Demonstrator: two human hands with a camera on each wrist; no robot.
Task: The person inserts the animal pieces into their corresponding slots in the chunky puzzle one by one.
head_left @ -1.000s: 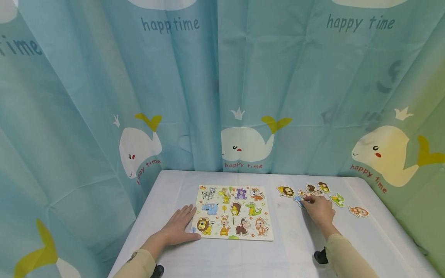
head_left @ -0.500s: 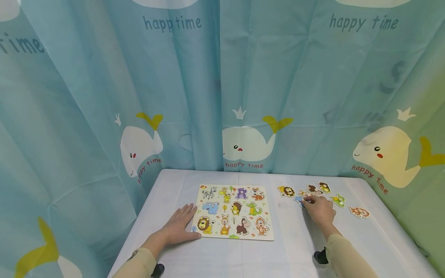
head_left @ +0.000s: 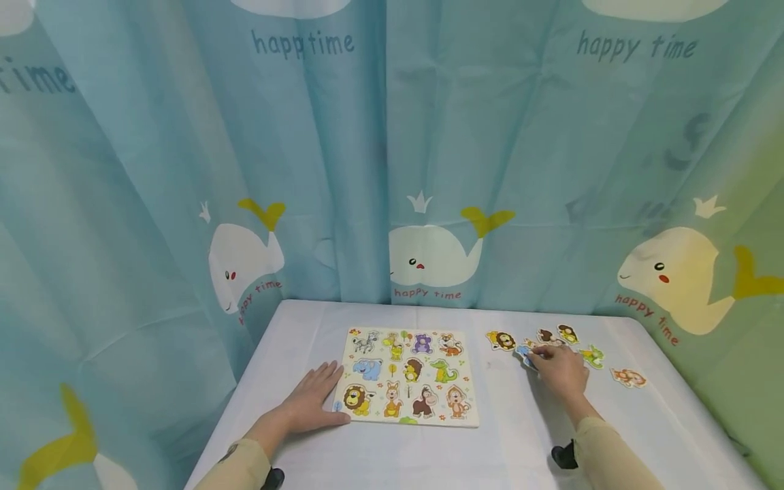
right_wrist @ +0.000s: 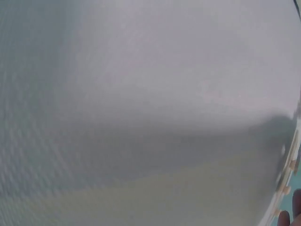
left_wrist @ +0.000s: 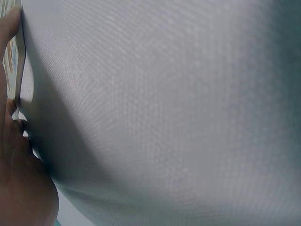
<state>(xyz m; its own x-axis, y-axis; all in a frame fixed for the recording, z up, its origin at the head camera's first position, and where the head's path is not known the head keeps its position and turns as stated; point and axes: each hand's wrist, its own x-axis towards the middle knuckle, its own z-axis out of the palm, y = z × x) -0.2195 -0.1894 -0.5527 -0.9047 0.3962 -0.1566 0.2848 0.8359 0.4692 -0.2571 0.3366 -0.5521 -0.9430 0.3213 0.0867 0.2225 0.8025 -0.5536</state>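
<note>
- Head view: on the pale counter [head_left: 392,466], the puzzle board [head_left: 444,422] is laid flat, with animals shown on it in 3 rows.
- The board's left edge is touched by the left hand [head_left: 315,400], whose fingers are spread and wrapped around nothing.
- To the right of the board, the blue piece [head_left: 523,351] appears to be pinched between thumb and fingertips of the right hand [head_left: 560,371]; the pinch is not shown in the right wrist view.
- The 2 hands are held well apart. Whether the blue piece is fully off the counter cannot be told.
- The lion piece [head_left: 501,341] is seen just beside the blue one, so it could be nudged if the piece is drawn straight left.
- The brown piece [head_left: 548,336] lies close to the right hand and might be dragged along by the knuckles.
- With so thin an edge gripped, the blue piece could be dropped or twisted by a loose pinch.
- The board might be slid askew if pressed sideways, since only 1 side is steadied.
</note>
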